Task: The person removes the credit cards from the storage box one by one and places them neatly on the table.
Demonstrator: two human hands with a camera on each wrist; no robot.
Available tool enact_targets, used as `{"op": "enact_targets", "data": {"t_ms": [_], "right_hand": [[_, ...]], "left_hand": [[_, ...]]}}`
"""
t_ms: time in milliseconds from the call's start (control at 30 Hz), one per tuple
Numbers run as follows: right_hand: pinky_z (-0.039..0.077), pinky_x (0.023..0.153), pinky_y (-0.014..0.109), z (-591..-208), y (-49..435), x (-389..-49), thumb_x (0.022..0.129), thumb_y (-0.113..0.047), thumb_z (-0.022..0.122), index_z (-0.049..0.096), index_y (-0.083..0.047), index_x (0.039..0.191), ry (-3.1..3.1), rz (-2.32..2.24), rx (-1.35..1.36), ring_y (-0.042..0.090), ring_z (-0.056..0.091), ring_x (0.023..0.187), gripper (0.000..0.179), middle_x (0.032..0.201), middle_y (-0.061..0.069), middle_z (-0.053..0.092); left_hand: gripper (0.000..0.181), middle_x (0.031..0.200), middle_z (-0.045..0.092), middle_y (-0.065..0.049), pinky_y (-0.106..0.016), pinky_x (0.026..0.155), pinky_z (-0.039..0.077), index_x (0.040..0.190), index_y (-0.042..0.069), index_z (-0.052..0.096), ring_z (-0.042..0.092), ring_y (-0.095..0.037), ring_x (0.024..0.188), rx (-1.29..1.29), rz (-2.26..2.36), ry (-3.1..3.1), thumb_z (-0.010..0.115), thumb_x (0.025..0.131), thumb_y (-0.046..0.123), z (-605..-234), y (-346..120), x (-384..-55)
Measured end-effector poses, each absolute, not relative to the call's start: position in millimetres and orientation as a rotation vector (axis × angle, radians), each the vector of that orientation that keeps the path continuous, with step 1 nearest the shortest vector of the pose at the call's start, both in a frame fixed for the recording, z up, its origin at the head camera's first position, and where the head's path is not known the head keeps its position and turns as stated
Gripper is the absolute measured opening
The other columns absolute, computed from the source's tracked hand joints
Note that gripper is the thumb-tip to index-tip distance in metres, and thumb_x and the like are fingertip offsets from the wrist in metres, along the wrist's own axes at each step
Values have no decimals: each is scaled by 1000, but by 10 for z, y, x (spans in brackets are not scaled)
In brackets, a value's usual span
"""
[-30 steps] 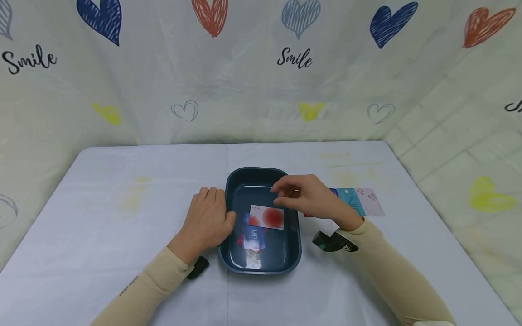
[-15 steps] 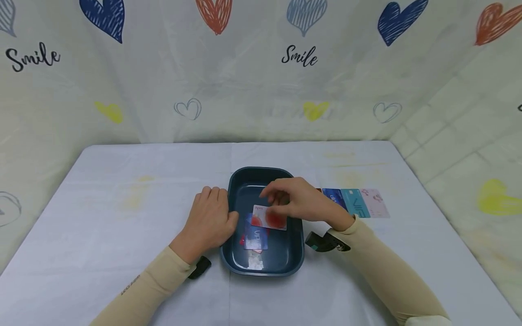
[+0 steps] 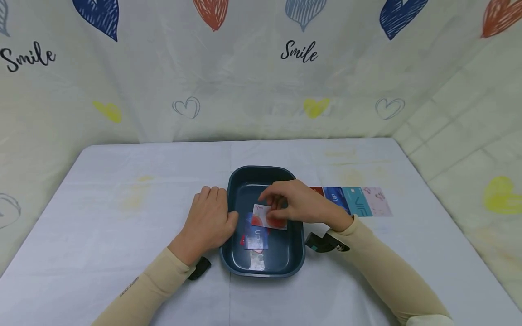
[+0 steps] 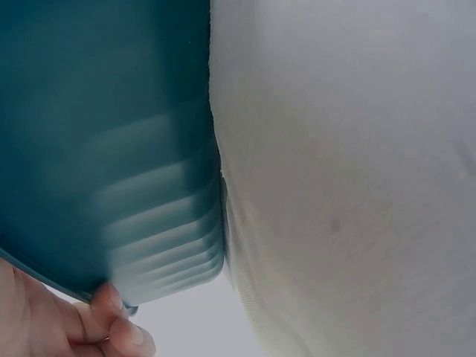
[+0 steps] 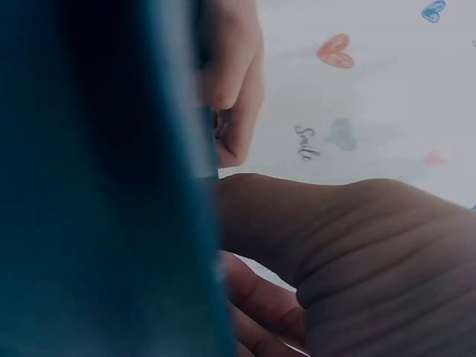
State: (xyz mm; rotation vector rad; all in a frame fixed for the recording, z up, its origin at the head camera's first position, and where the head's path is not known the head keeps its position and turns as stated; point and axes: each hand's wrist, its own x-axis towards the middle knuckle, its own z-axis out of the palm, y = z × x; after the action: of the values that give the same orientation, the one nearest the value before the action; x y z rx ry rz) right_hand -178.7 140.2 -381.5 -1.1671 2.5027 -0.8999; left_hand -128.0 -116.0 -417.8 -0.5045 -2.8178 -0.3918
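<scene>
A dark blue plastic tray (image 3: 262, 267) stands mid-table in the head view. My left hand (image 3: 207, 222) grips its left rim; in the left wrist view the fingertips (image 4: 123, 327) curl at the rim. Inside the tray, a white card with red circles (image 3: 259, 221) overlaps a blue VIP card (image 3: 255, 239), and bits of other cards peek out beneath. My right hand (image 3: 299, 203) reaches over the right rim, thumb overlapping the white and red card, fingers bent with a gap to the thumb. In the right wrist view the tray wall (image 5: 111, 178) hides the cards.
Right of the tray lies a row of cards: a red card (image 3: 317, 190) partly behind my right hand, a blue card (image 3: 336, 198), a teal VIP card (image 3: 358, 203) and a pale pink card (image 3: 378, 201). A heart-patterned curtain (image 3: 244, 81) hangs behind the white-covered table (image 3: 81, 253).
My right hand has moved left and down, from above the tray's right side onto the white and red card. The left hand keeps its place on the rim, and the cards lie as before.
</scene>
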Motion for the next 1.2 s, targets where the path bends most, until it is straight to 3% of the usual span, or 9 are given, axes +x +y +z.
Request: {"op": "enact_targets", "data": {"t_ms": [300,567,1200], "right_hand": [[61,84,28,-3827,1376,-1762,87,-15,81,69,-10,125,2548,-758,-1149,12,69,95,40,111,5,72],[58,76,19,-3829,1324,-1715,86,-18,82,68,-11,129,2592,-579,-1187,15,67,95,46,113,5,71],[59,81,24,-3764,1324,-1800,85,-19,84,64,-12,134,2473,-523,-1185,14,66,98,53,116,3,72]], "left_hand": [[19,77,48,-8,-38,73,36,84,4,51,42,-27,82,-491,-380,-2826,58,86,21,-4191,-1146,-1288],[20,77,47,-8,-37,73,35,85,3,52,41,-27,82,-487,-372,-2849,58,87,23,-4173,-1144,-1278],[19,75,45,-7,-36,71,33,82,4,50,40,-26,79,-499,-401,-2826,58,86,21,-4181,-1146,-1274]]}}
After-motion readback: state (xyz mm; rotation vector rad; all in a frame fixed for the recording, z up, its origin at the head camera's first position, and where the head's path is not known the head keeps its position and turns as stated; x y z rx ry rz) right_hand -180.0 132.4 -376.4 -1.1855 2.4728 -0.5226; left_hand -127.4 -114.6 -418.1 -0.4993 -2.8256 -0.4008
